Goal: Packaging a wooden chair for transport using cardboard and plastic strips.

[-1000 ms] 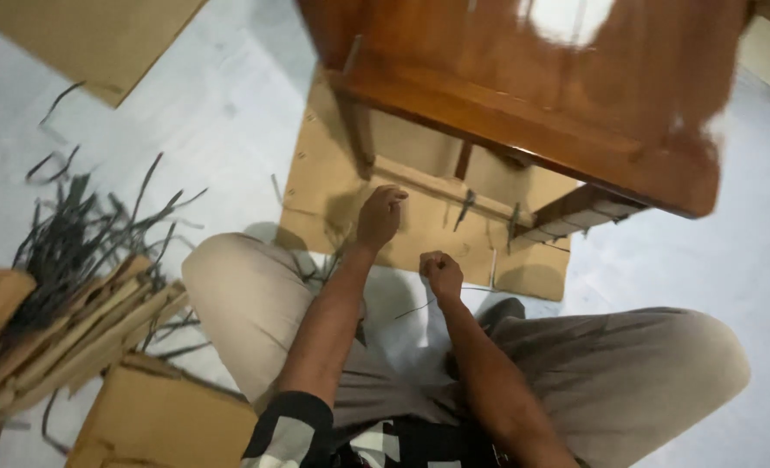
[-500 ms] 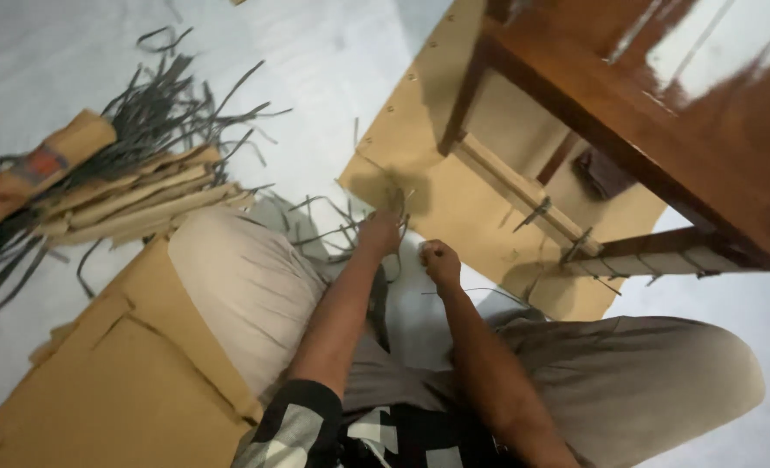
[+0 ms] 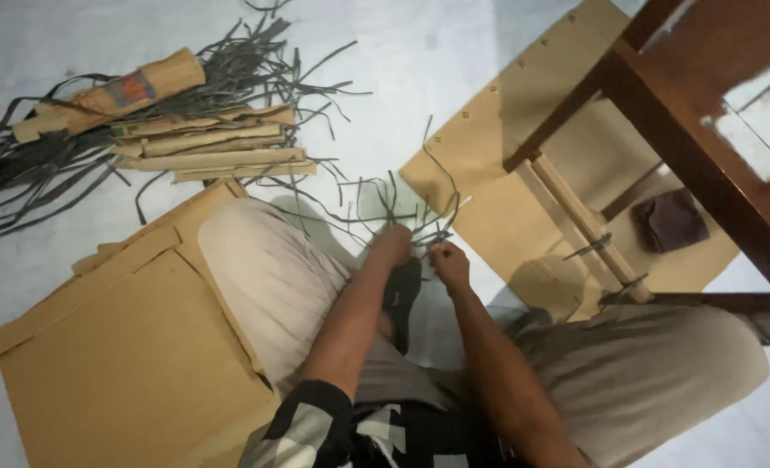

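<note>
I sit on the floor with my knees spread. My left hand (image 3: pixel 392 244) is closed on a small bunch of thin dark strips (image 3: pixel 383 206) that fan out over the floor ahead of my left knee. My right hand (image 3: pixel 448 262) sits right beside it, fingers pinched on the same strips where they meet. A brown wooden chair (image 3: pixel 697 147) stands at the right on a flat sheet of cardboard (image 3: pixel 497 186), with metal clamps (image 3: pixel 588 247) on its lower rail.
A big pile of dark strips (image 3: pixel 47 165) and a bundle of cardboard slats (image 3: pixel 211 147) lie at the upper left, with a rolled paper tube (image 3: pixel 112 91). Flattened cardboard (image 3: pixel 116 355) lies under my left leg. A dark cloth (image 3: pixel 671 221) rests under the chair.
The view swung left and down, so the chair slid to the right. My left hand came off the cardboard sheet and closed on the strips; both hands now meet at the bunch.
</note>
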